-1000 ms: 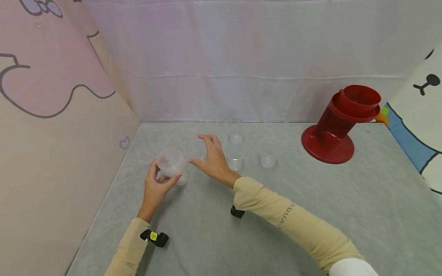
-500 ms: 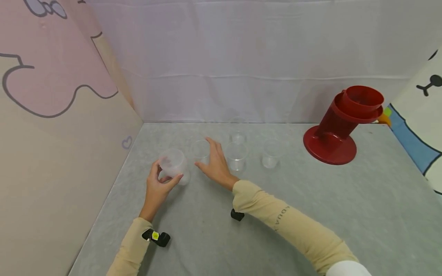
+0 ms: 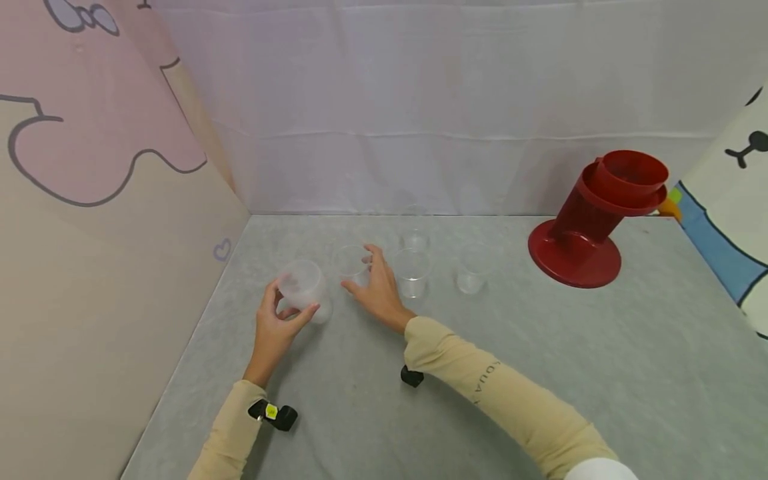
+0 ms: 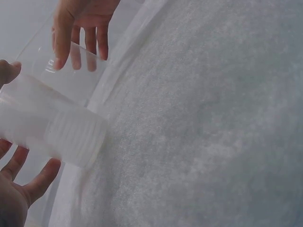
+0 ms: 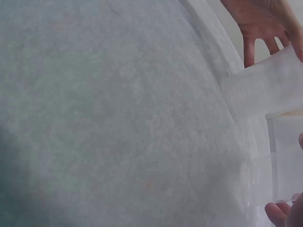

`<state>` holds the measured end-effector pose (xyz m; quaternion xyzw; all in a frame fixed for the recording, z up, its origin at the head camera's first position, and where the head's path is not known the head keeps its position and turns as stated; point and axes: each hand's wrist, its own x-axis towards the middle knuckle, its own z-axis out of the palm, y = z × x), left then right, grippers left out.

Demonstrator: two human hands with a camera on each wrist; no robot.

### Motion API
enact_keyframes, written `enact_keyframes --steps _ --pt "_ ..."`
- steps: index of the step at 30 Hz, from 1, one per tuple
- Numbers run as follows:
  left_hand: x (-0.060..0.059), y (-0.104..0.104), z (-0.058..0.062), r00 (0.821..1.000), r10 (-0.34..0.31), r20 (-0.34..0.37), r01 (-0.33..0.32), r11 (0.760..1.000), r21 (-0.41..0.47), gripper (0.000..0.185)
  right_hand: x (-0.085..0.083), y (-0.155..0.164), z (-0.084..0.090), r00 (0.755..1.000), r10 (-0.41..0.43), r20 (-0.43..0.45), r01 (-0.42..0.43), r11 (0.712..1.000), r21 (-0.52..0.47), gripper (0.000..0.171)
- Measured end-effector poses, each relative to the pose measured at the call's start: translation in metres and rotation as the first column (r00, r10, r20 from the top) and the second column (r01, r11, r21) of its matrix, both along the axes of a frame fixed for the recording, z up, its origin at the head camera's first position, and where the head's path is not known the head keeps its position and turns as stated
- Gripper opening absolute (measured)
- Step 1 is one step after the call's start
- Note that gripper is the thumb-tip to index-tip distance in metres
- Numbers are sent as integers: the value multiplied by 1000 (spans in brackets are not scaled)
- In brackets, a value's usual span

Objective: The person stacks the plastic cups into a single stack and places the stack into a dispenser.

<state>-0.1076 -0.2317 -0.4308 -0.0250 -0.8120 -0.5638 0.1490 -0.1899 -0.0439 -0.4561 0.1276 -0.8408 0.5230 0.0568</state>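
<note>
Cloth-walled staged tabletop booth

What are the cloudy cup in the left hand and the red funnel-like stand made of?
The cloudy cup looks like thin frosted plastic: translucent, milky, with fine ribs near its base in the left wrist view. It might be several cups nested. The red stand seems to be moulded hard plastic, opaque with a soft sheen.
</note>
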Motion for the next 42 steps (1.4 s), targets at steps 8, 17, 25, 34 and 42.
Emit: enact_keyframes --steps 8,17,25,34,42 --pt "0 -1 0 1000 2 7 -2 1000 3 73 4 8 8 999 47 21 -46 999 -22 78" --pt "0 0 0 1000 7 14 -8 1000 10 73 10 13 14 995 100 29 -99 995 -29 79" --pt "1 0 1 1000 8 28 -8 1000 9 73 15 18 22 993 120 0 -120 992 -29 79" --pt "1 0 1 1000 -11 22 11 1000 3 73 17 19 35 993 118 -1 -118 991 -66 79" --pt "1 -2 -1 1000 -29 -3 29 1000 -7 73 17 23 45 991 132 -30 -134 988 -79 78"
